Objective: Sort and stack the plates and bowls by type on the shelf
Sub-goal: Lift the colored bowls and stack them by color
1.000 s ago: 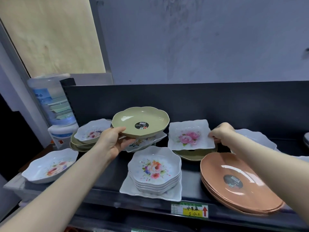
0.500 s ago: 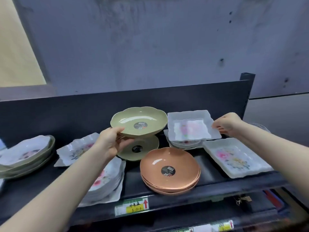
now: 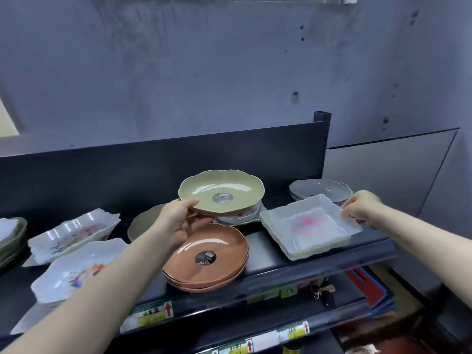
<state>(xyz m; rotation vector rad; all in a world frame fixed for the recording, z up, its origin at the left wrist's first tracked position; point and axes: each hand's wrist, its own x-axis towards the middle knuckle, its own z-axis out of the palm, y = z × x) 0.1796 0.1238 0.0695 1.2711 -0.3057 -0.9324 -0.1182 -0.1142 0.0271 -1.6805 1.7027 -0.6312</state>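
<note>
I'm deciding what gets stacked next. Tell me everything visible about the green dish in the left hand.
The green dish is a shallow olive bowl with a scalloped rim, glossy like melamine, a round dark sticker at its centre. Empty, upright, nearly level, it is held above white floral dishes at the back of the shelf. The left hand grips its near-left rim, thumb on top.

Left arm extends from 7 o'clock toward centre. Left hand (image 3: 178, 222) grips the green bowl (image 3: 224, 187) at its rim, thumb on top. Right arm extends from 4 o'clock. Right hand (image 3: 358, 208) pinches the white square plate (image 3: 306, 226) at its corner.
</note>
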